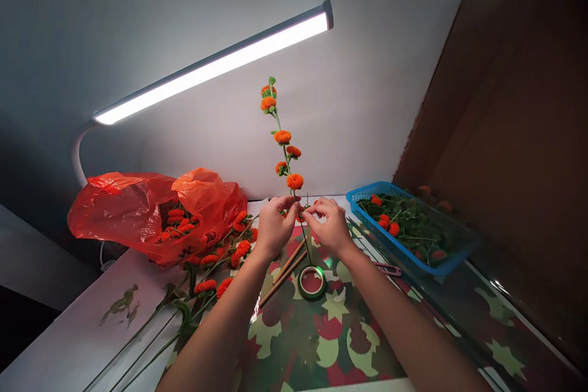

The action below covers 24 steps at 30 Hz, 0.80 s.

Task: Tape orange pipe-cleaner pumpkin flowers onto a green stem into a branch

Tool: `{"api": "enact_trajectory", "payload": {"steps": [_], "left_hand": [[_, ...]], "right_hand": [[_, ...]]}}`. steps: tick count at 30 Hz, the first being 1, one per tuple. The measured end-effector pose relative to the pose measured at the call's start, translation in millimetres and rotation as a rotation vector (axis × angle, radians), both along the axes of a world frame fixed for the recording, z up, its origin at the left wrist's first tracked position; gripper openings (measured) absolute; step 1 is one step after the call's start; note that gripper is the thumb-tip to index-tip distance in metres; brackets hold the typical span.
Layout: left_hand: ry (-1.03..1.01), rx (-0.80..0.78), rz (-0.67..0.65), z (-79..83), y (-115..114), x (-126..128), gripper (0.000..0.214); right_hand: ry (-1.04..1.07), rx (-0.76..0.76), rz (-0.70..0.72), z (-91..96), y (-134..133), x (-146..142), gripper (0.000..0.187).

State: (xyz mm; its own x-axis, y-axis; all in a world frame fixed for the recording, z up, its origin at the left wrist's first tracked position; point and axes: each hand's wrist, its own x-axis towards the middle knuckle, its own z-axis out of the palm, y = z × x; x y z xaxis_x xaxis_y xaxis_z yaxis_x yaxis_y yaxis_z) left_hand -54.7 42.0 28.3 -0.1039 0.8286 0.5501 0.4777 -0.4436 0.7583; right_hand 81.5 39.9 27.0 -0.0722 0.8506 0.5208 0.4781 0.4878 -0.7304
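Observation:
A tall artificial flower stem [285, 159] with orange fuzzy blooms and small green leaves stands upright above my hands. My left hand [277, 225] pinches its lower part between thumb and fingers. Close by on the right, my right hand [329, 225] has its fingertips pressed together at the stem; what they grip is too small to make out. Bits of orange show between the two hands. A thin dark strand runs from the hands down toward a roll of green tape [301, 293] lying on the patterned mat [316, 324].
An orange-red plastic bag [124, 208] of blooms sits at the left, with loose flower stems [206, 285] before it. Two wooden sticks [283, 278] lie beside the tape. A blue basket [356, 193] of flowers and pink-handled scissors [388, 269] are at right. A lit lamp [220, 67] hangs above.

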Motion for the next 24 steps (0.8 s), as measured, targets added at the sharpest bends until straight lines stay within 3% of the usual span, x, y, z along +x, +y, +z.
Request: {"api": "enact_trajectory", "payload": {"steps": [7,15,24], "left_hand": [[-0.067,-0.096,-0.093,-1.1,2.8,0.0,0.020],[-0.127,-0.081,-0.113,-6.2,5.4,0.7,0.019],[-0.192,-0.106,-0.143,-9.4,7.9,0.0,0.018]], "right_hand": [[-0.079,-0.039,0.026,5.8,2.4,8.2,0.011],[0.047,-0.125,0.145,4.3,1.8,7.9,0.010],[0.018,-0.153,0.127,0.1,2.7,5.3,0.012]]}}
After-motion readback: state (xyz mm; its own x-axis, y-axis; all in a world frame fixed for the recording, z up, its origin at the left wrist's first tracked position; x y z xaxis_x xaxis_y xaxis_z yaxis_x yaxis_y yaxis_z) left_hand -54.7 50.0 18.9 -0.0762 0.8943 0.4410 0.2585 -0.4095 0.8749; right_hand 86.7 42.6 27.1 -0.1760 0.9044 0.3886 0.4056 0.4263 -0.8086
